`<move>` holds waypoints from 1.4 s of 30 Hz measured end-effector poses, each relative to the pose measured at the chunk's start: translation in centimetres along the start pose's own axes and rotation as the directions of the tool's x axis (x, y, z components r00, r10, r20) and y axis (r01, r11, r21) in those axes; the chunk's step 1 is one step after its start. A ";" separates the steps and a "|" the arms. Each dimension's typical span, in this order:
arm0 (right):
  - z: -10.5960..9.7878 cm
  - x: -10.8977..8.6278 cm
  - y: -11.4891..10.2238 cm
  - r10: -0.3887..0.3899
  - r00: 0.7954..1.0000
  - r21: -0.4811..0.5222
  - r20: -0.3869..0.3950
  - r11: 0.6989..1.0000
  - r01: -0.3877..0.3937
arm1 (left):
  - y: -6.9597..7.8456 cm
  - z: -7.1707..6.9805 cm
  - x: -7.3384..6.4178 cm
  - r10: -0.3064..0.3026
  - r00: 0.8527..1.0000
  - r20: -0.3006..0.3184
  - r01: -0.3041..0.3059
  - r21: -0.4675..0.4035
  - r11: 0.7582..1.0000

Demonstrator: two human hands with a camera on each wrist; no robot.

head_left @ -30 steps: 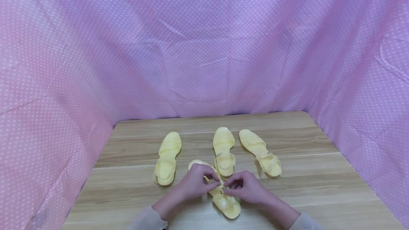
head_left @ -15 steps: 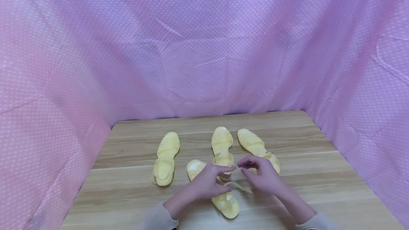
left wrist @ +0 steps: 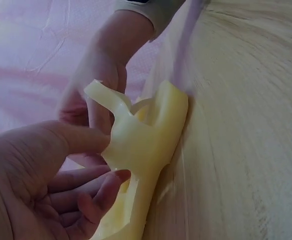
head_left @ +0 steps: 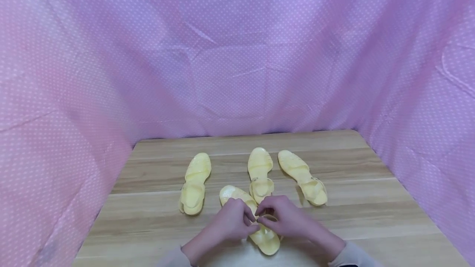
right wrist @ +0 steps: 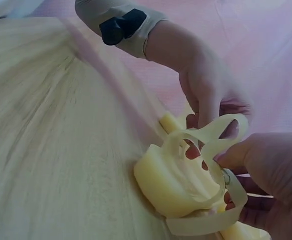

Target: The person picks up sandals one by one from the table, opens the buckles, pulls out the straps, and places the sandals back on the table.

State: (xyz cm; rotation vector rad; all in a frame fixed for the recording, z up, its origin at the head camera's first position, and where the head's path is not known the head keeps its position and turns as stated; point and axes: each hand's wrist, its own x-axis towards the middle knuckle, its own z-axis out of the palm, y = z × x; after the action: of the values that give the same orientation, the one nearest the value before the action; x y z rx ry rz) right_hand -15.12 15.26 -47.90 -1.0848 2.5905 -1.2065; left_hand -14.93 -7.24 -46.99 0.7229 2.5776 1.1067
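Observation:
A pale yellow jelly sandal (head_left: 266, 242) lies slantwise at the front middle, with both hands over its ankle strap. My left hand (head_left: 233, 220) pinches the side piece of the strap (left wrist: 133, 137) between thumb and fingers, as the left wrist view shows. Close beside it, my right hand (head_left: 287, 217) pinches the looped strap (right wrist: 220, 145) near a small metal buckle (right wrist: 226, 177). The strap's tail (right wrist: 205, 225) curves down past the heel in the right wrist view. The hands cover the middle of the sandal in the head view.
Three matching yellow sandals lie farther back on the wooden table (head_left: 148, 226): one on the left (head_left: 196, 180), another in the middle (head_left: 260, 168) just behind the worked one, and a third on the right (head_left: 302, 176). Pink dotted cloth (head_left: 237, 73) hangs around the table.
Half a second ago the hands were farther apart and higher, the strap's loose end sticking out to the right. Now both hands are back together, low over the sandal.

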 end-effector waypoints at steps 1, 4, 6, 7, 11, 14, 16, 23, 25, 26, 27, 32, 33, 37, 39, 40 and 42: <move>0.0 0.1 0.0 0.006 1.000 -0.002 0.006 1.000 -0.006 | 0.0 0.0 0.0 -0.001 1.000 -0.011 0.001 0.012 1.000; -0.1 0.3 0.3 -0.007 1.000 -0.025 0.015 1.000 0.007 | 0.1 0.1 0.0 -0.008 1.000 -0.022 0.008 -0.003 1.000; -0.2 0.4 0.6 -0.029 0.999 -0.040 0.029 0.999 0.030 | 0.0 0.2 0.0 -0.018 1.000 -0.021 0.017 -0.029 0.999; -0.2 0.5 0.7 -0.038 0.998 -0.044 0.040 0.998 0.040 | 0.0 0.2 0.0 -0.023 1.000 -0.020 0.022 -0.042 0.999; -0.3 0.6 1.1 -0.059 0.995 -0.050 0.085 0.997 0.064 | 0.0 0.2 0.0 -0.036 0.999 -0.016 0.035 -0.080 0.996; -0.4 0.7 1.1 -0.048 0.992 -0.051 0.120 0.997 0.054 | -0.1 0.2 0.1 -0.042 0.999 -0.018 0.040 -0.095 0.995; -0.5 0.7 1.0 -0.029 0.990 -0.043 0.135 0.998 0.035 | -0.1 0.3 0.0 -0.048 0.999 -0.019 0.046 -0.106 0.993; -0.5 0.4 0.8 0.001 0.993 0.006 0.115 1.000 -0.002 | -0.5 0.4 -0.4 -0.057 0.998 -0.025 0.052 -0.161 0.986; -0.5 0.3 0.8 0.007 0.994 0.024 0.105 1.000 -0.010 | -0.6 0.4 -0.3 -0.042 0.999 -0.026 0.037 -0.164 0.986; -0.5 0.3 0.8 0.011 0.995 0.031 0.099 0.999 -0.014 | -0.6 0.4 -0.3 -0.033 0.999 -0.025 0.028 -0.163 0.986; -0.5 0.3 0.8 0.016 0.995 0.038 0.094 0.999 -0.020 | -0.6 0.4 -0.2 -0.023 0.999 -0.024 0.019 -0.158 0.987; -0.4 0.1 0.9 0.034 0.997 0.052 0.072 0.998 -0.038 | -0.5 0.3 0.3 0.003 1.000 -0.009 -0.005 -0.160 0.987; -0.4 0.1 0.9 0.038 0.997 0.055 0.071 0.998 -0.042 | -0.5 0.3 0.4 0.003 1.000 -0.006 -0.004 -0.163 0.987; -0.3 -0.1 1.0 0.054 0.997 0.066 0.062 0.996 -0.058 | -0.5 0.2 0.4 -0.011 1.000 0.008 0.013 -0.183 0.983; -0.3 -0.1 1.1 0.064 0.996 0.080 0.060 0.994 -0.069 | -0.5 0.1 0.4 -0.019 1.000 0.018 0.022 -0.189 0.982; -0.3 -0.1 1.2 0.068 0.996 0.084 0.058 0.994 -0.072 | -0.5 0.0 0.4 -0.024 0.999 0.026 0.029 -0.191 0.981; -0.4 -0.1 1.3 0.075 0.996 0.092 0.053 0.993 -0.080 | -0.6 -0.1 0.6 -0.016 0.999 0.035 0.022 -0.188 0.982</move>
State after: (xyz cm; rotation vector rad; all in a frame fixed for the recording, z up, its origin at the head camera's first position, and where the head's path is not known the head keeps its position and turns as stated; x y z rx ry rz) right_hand -15.88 16.15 -48.61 -0.9742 2.4872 -1.2540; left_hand -15.66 -7.39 -47.35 0.6641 2.4061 1.2990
